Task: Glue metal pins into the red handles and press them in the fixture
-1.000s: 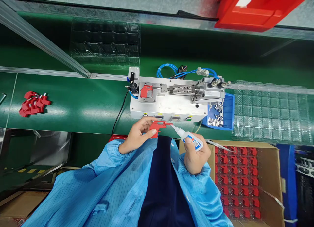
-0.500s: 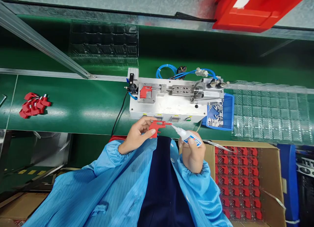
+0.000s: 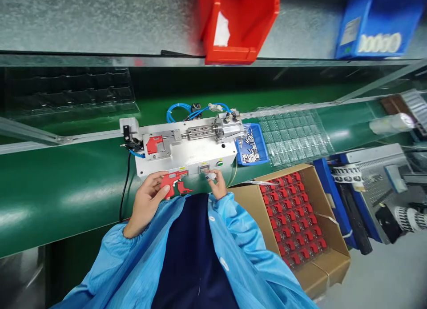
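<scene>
My left hand (image 3: 147, 202) is closed around a red gun-shaped plastic part (image 3: 169, 181), its barrel pointing right in front of the machine. Just below the barrel shows a smaller red piece (image 3: 183, 188); whether it is joined to the part I cannot tell. To the right, my right hand (image 3: 219, 186) pinches a small white bottle (image 3: 211, 176), mostly hidden by the fingers. Behind both hands stands a silver bench machine (image 3: 187, 157) with another red part (image 3: 155, 144) seated in its fixture.
A blue bin (image 3: 265, 155) of metal pins adjoins the machine, beside clear blister trays (image 3: 293, 131). An open carton (image 3: 245, 198) holding rows of red parts stands at right. Overhead, a shelf (image 3: 100, 24) carries a red bin (image 3: 233, 55) and a blue bin (image 3: 348, 33).
My view has swung to the right. The white bottle's nozzle was at the red part's barrel tip; now bottle and barrel are apart. The smaller red piece shows below the barrel.
</scene>
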`<state>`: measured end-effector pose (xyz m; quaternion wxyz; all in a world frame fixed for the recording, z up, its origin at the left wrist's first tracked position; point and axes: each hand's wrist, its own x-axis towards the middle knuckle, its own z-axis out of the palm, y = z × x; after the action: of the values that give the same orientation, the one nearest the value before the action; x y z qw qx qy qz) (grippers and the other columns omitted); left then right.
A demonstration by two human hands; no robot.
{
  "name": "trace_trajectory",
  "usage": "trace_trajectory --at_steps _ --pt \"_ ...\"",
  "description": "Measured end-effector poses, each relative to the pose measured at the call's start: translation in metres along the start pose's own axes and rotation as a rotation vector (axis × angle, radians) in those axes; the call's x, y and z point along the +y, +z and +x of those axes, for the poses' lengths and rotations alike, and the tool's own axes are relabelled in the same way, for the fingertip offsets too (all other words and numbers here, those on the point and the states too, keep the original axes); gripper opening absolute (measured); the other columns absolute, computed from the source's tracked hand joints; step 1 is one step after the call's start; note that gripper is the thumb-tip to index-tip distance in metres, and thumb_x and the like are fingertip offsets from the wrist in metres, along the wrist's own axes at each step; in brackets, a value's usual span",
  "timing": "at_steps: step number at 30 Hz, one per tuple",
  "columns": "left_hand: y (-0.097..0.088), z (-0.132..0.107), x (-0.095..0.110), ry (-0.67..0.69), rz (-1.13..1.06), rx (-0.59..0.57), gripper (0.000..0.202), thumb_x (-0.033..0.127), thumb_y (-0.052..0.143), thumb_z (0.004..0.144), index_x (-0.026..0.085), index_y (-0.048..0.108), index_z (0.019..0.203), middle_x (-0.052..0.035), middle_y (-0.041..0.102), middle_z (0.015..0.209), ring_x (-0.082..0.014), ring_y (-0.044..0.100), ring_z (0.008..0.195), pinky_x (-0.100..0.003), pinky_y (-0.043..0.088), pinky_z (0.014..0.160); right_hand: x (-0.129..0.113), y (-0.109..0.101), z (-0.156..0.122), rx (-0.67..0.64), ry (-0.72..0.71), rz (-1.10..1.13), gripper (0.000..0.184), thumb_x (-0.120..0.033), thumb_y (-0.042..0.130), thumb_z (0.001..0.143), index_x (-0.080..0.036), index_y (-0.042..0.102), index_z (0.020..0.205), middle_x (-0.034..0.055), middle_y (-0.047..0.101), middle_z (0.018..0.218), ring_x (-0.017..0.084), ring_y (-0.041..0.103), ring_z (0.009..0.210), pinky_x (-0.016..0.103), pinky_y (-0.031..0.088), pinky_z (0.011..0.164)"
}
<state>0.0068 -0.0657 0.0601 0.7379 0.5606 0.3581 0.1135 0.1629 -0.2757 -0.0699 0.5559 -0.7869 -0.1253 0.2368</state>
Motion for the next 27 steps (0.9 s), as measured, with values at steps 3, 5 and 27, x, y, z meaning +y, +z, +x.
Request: trace_trajectory --at_steps 3,5,27 --pt "0.001 0.0 -0.003 -0.028 0.014 -0.018 0.056 0.052 0.085 0.079 0.019 0.066 0.12 -0.0071 0.078 0.103 -0.02 0.075 0.085 -0.027 0.06 0.067 0.042 0.005 0.002 0.091 0.014 -0.163 0.019 -0.028 0.057 0.08 -0.026 0.052 0.099 0.0095 0.078 0.11 0.026 0.071 0.103 0.044 0.055 0.101" --pt "0.001 0.001 -0.006 -0.041 0.012 -0.024 0.057 0.053 0.085 0.078 0.02 0.066 0.12 -0.0077 0.078 0.105 -0.0206 0.075 0.087 -0.027 0.061 0.069 0.06 0.006 0.0 0.118 0.016 -0.231 0.018 -0.028 0.056 0.081 -0.026 0.052 0.098 0.0094 0.077 0.112 0.026 0.069 0.105 0.045 0.054 0.103" --pt "0.014 0.018 0.004 -0.059 0.1 -0.033 0.05 0.048 0.084 0.082 0.02 0.067 0.12 -0.0043 0.075 0.1 -0.0147 0.069 0.079 -0.022 0.056 0.064 0.015 -0.157 0.163 0.525 0.072 -0.331 0.025 -0.036 0.069 0.098 -0.012 0.071 0.095 0.0062 0.07 0.101 0.019 0.069 0.095 0.038 0.056 0.091"
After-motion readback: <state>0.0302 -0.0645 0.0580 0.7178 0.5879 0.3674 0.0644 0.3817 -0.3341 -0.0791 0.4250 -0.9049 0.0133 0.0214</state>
